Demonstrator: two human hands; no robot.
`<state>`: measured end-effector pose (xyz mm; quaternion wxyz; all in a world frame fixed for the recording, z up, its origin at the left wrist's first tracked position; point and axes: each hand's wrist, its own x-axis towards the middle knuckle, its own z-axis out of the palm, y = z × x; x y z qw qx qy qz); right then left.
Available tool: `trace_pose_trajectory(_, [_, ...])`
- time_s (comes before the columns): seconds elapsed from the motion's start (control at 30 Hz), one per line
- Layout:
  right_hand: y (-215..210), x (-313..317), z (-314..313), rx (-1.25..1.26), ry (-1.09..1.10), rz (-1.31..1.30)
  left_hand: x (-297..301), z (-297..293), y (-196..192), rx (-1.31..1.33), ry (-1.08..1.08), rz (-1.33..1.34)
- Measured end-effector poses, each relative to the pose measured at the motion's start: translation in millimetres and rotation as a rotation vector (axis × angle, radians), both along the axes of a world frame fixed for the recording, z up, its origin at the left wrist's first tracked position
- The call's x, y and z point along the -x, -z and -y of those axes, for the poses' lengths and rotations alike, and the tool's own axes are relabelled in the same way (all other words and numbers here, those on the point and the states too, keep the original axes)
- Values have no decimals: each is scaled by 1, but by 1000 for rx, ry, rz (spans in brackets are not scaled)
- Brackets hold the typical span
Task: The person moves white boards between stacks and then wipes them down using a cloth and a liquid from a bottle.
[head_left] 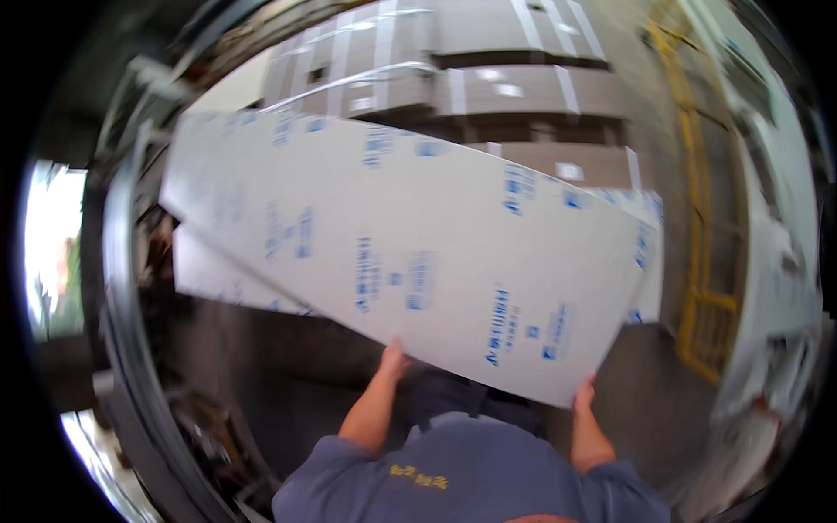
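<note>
A long white flat panel (453, 253) with blue print stretches across the view, tilted so that its left end lies farther away. My left hand (395, 359) is closed on the panel's near edge, its fingers hidden beneath. At the near right corner my right hand (584, 394) grips the panel's edge, fingers partly out of sight. Under the held panel, a second white panel (231, 275) shows at the left and again at the right.
Brown cartons (523, 91) with pale straps are stacked beyond the panels. On the right stands a yellow metal frame (697, 235). A grey metal rail (126, 288) runs along the left, near a bright window (54, 253). The dark floor (288, 357) shows in front of me.
</note>
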<state>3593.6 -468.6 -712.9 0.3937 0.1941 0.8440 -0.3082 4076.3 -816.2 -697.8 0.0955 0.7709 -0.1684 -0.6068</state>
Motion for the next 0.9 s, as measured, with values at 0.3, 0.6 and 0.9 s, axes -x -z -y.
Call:
trace_pose_trajectory(0.3, [-9,-7,6,-4,-65,-89,-32,49,10,380,-592,224])
trace_pose_trajectory(0.6, [-2,-12,2,-138,-9,-235,-35,-3,59,366,-469,233])
trace_pose_trajectory(0.9, [36,35,-101,-27,-100,-288,4,-136,85,385,-521,229])
